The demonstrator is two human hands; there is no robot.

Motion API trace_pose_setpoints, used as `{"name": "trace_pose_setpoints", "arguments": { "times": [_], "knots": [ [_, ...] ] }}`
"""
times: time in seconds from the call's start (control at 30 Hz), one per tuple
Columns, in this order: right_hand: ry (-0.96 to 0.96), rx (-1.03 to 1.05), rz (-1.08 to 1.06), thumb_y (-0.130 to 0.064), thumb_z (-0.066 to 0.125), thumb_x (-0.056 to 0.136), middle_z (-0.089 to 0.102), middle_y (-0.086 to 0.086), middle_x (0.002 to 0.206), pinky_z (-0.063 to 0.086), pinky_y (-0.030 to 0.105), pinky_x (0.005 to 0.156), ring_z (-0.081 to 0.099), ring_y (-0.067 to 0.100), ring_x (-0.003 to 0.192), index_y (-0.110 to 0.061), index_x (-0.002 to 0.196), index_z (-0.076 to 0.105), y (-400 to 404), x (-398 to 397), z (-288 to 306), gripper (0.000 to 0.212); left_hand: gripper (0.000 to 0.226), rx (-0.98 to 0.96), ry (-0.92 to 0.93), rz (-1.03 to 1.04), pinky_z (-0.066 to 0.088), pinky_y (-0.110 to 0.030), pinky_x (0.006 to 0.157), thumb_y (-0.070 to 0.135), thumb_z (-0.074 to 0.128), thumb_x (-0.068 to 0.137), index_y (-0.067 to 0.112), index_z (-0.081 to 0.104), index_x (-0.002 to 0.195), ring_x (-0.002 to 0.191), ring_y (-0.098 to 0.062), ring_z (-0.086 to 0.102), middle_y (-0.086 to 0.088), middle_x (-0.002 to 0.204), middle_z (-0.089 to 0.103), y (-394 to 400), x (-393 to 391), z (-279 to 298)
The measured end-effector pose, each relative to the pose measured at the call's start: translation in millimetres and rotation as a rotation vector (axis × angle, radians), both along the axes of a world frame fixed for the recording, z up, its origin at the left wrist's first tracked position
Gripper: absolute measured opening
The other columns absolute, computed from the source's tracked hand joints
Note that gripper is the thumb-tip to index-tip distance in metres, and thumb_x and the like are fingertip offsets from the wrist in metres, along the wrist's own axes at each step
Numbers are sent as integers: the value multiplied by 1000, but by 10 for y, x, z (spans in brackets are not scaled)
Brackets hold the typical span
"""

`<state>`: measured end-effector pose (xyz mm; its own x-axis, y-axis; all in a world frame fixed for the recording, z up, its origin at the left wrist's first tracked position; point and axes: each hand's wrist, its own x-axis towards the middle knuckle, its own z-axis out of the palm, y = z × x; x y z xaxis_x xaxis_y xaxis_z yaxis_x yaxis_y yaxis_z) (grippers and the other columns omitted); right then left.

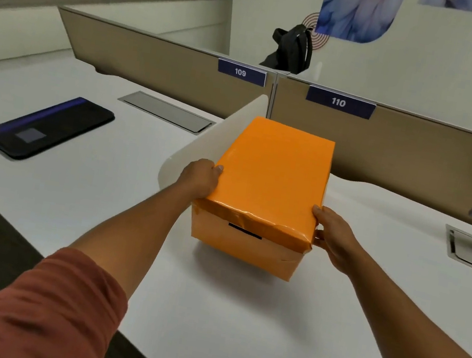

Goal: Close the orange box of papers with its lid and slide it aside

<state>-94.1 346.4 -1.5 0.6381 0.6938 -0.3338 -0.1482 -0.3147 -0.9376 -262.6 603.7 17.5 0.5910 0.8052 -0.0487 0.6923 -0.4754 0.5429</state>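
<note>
Your orange box (244, 242) sits on the white bench (237, 318) straight ahead of you, its left side right against the curved white divider (203, 142); the lid (272, 178) is already down on it, crumpled and creased along the near edge, so I judge the closing all but done and the slide still to come. The box's long axis runs away from you, toward the tan partition (403, 149), leaning a little to the right at the far end; both of your hands are at its near end, about equally close. Your left hand (200, 179) is cupped over the near left corner of the lid, thumb resting on top and fingers wrapped down the side out of sight; your right hand (332, 234) is loosely curled against the near right corner, thumb at the lid's edge, the other fingers pressed to the side wall below. With the divider closing off the left, the open bench lies to your right, so the push would probably come from the left hand.

Readable writing is sparse; the blue tags on the partition say 109 (241, 72) and 110 (339, 102); the box carries no legible label, only a dark slot (245, 231) on its near face.
</note>
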Motion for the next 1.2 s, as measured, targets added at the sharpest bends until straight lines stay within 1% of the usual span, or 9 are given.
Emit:
{"name": "trace_pose_setpoints", "arguments": {
  "times": [0.13, 0.27, 0.4, 0.5, 0.6, 0.7, 0.93, 1.13, 1.2],
  "knots": [
    [0, 3, -92, -46, 37, 101, 48, 11, 146, 49, 51, 97, 55, 37, 123, -18, 149, 32, 261, -24, -90, 55, 51, 15, 23, -33, 49, -42, 88, 44, 34, 104, 5, 64, 117, 104, -34, 62, -17, 116, 67, 280, 87, -53],
    [-2, -5, -133, -44, 36, 102, 48, 11, 146, 48, 52, 99, 54, 35, 124, -18, 148, 33, 449, -82, -196, 53, 44, 80, 67, -74, 48, -42, 88, 38, 34, 105, 6, 59, 121, 106, -33, 61, -17, 120, 65, 422, 130, -147],
    [-32, 1, -119, -43, 36, 103, 48, 9, 145, 48, 49, 98, 54, 28, 117, -19, 148, 32, 627, -139, -247, 51, 37, 269, 118, -129, 49, -44, 93, 35, 39, 104, 10, 57, 124, 117, -33, 54, -14, 125, 62, 449, 119, -229],
    [-79, 25, -73, -52, 38, 99, 45, 5, 150, 49, 51, 100, 54, 27, 120, -27, 151, 25, 718, -185, -267, 60, 35, 431, 102, -159, 43, -44, 100, 33, 43, 102, 12, 59, 125, 128, -31, 43, -8, 138, 56, 385, 158, -236],
    [-122, 20, -32, -58, 38, 95, 40, 1, 154, 45, 58, 103, 50, 32, 131, -37, 153, 14, 784, -208, -280, 66, 42, 414, 134, -185, 38, -44, 102, 39, 43, 101, 14, 61, 129, 129, -31, 42, -7, 144, 53, 335, 232, -227],
    [-146, -10, -8, -58, 35, 96, 38, 1, 155, 43, 58, 105, 47, 34, 134, -39, 153, 11, 810, -225, -233, 65, 42, 334, 101, -152, 35, -45, 106, 35, 41, 102, 14, 58, 134, 136, -30, 37, -6, 149, 48, 318, 217, -225],
    [-124, -123, 48, -52, 33, 100, 32, 5, 159, 35, 58, 107, 39, 37, 139, -34, 155, 5, 806, -147, -80, 64, 51, 268, 174, -137, 24, -48, 119, 30, 32, 104, 13, 33, 152, 151, -29, 18, -8, 164, 24, 79, 196, -256],
    [-119, -198, 93, -55, 34, 98, 22, 8, 163, 31, 56, 111, 29, 38, 145, -26, 156, 1, 633, -159, 71, 73, 59, 175, 223, -129, 16, -48, 123, 38, 30, 105, 7, 25, 154, 153, -36, 8, -15, 165, 15, -121, 126, -195],
    [-204, -233, 56, -56, 33, 98, 20, 9, 164, 30, 51, 113, 26, 36, 147, -20, 157, 5, 472, -174, 93, 75, 60, 170, 188, -100, 14, -50, 123, 41, 30, 105, 5, 26, 154, 152, -38, 8, -18, 164, 16, -277, 124, -171]
  ]
}}
